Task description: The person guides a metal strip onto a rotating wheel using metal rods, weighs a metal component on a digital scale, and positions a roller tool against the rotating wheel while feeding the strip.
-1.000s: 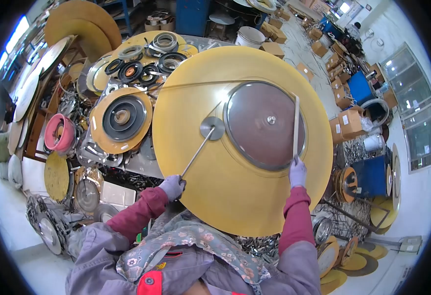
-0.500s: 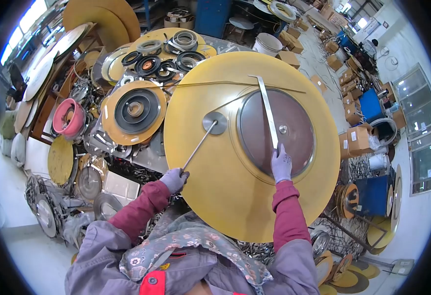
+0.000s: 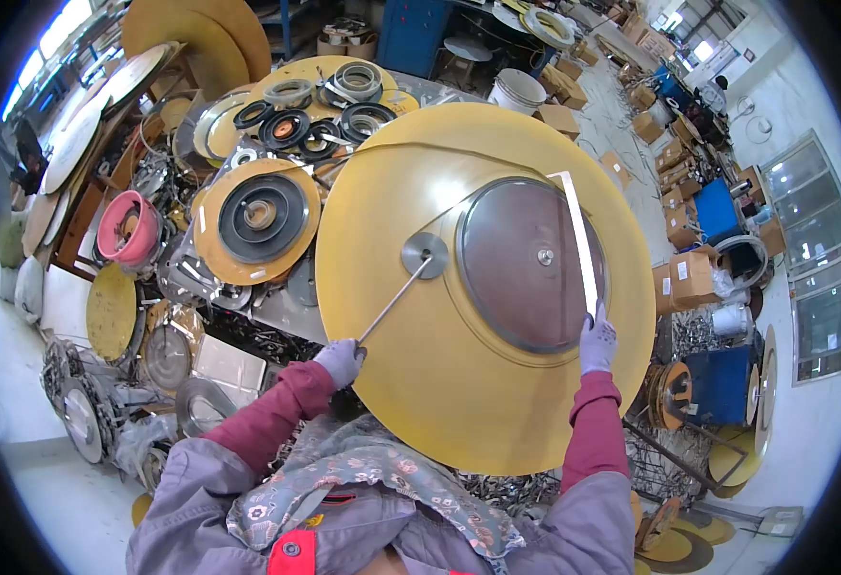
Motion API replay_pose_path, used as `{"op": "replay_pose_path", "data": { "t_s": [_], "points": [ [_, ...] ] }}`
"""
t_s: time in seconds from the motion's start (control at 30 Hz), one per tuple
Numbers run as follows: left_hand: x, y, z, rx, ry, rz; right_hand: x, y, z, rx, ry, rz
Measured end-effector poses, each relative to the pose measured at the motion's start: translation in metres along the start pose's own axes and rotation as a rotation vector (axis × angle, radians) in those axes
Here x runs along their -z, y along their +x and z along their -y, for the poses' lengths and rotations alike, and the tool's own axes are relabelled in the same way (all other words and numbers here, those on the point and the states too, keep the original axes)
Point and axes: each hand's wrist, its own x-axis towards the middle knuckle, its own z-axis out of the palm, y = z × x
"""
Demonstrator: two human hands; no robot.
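Observation:
A large yellow disc (image 3: 382,316) lies before me, with a brown round plate (image 3: 526,278) with a metal rim and a central knob on it. My left hand (image 3: 341,363), gloved, is closed around a thin metal rod (image 3: 391,305). The rod's far end meets a small grey disc (image 3: 414,257) on the yellow one. My gloved right hand (image 3: 599,343) grips a flat metal bar (image 3: 578,235) with a bent tip, lying across the plate's right side. A thin strip (image 3: 483,151) comes from the left and curves over toward the bar's tip.
Left of the yellow disc, a table carries a spool-like dark ring (image 3: 262,218) on an orange disc, several smaller rings (image 3: 284,128) and a pink bucket (image 3: 129,228). Cardboard boxes (image 3: 692,278) and a blue bin (image 3: 722,383) stand on the right. A white bucket (image 3: 516,91) is behind.
My right hand and the flat bar have moved right, around the brown plate. The strip now bends more over the plate's top. The small grey disc and rod end shifted slightly right and down.

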Motion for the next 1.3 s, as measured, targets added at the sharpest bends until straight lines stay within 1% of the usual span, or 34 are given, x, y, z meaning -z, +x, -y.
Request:
{"op": "replay_pose_path", "data": {
  "t_s": [0.03,0.07,0.17,0.27,0.37,0.47,0.57,0.63,0.7,0.77,0.8,0.83,0.9,0.97,1.0,1.03,1.1,1.17,1.23,1.3],
  "points": [
    [0.001,-0.001,0.002,0.012,-0.009,-0.004,0.006,-0.003,-0.007,0.01,-0.036,0.01],
    [0.002,-0.002,0.005,-0.011,0.004,-0.007,0.012,-0.005,-0.012,-0.035,-0.03,0.091],
    [0.007,-0.01,-0.002,-0.047,0.032,0.045,0.001,-0.011,-0.045,0.039,-0.056,-0.027],
    [0.0,-0.009,0.0,-0.045,-0.018,0.042,0.004,-0.017,-0.065,0.052,-0.006,-0.014],
    [-0.003,-0.009,0.001,-0.056,-0.003,0.007,-0.005,-0.024,-0.095,0.172,-0.026,-0.135],
    [-0.002,-0.006,0.001,-0.046,0.053,0.048,0.023,-0.052,-0.102,0.045,0.013,-0.002],
    [0.001,0.003,0.003,0.023,-0.039,0.002,0.06,-0.097,-0.11,-0.117,-0.014,0.113],
    [0.01,0.004,0.003,-0.013,0.02,-0.007,0.069,-0.139,-0.136,-0.054,0.048,0.05],
    [0.01,0.007,0.014,-0.069,0.066,-0.023,0.101,-0.184,-0.138,-0.076,0.048,0.078],
    [0.009,0.003,0.016,-0.065,0.041,-0.017,0.115,-0.232,-0.162,0.062,0.033,-0.011],
    [0.01,0.001,0.017,-0.064,0.024,-0.007,0.131,-0.255,-0.163,0.01,-0.007,0.056],
    [0.011,0.0,0.019,-0.064,0.008,0.002,0.15,-0.276,-0.157,-0.042,-0.046,0.122],
    [0.011,-0.003,0.025,-0.093,0.024,0.005,0.18,-0.307,-0.149,-0.071,-0.066,0.25],
    [0.017,-0.007,0.027,-0.104,0.041,-0.01,0.187,-0.327,-0.142,0.042,-0.066,0.226],
    [0.023,-0.011,0.022,-0.053,0.025,0.026,0.189,-0.335,-0.135,0.095,-0.062,0.213],
    [0.022,-0.013,0.025,-0.056,0.022,0.019,0.192,-0.332,-0.114,0.079,-0.119,0.26],
    [0.018,-0.014,0.031,-0.065,0.021,0.001,0.191,-0.308,-0.071,0.048,-0.228,0.347],
    [0.012,-0.013,0.037,-0.082,0.034,0.01,0.163,-0.282,-0.05,0.179,-0.037,0.255],
    [0.01,-0.019,0.041,-0.082,0.048,0.002,0.14,-0.241,-0.013,0.217,-0.039,0.236],
    [0.007,-0.025,0.038,-0.068,0.059,-0.028,0.109,-0.201,0.017,0.187,0.074,0.184]
  ]
}}
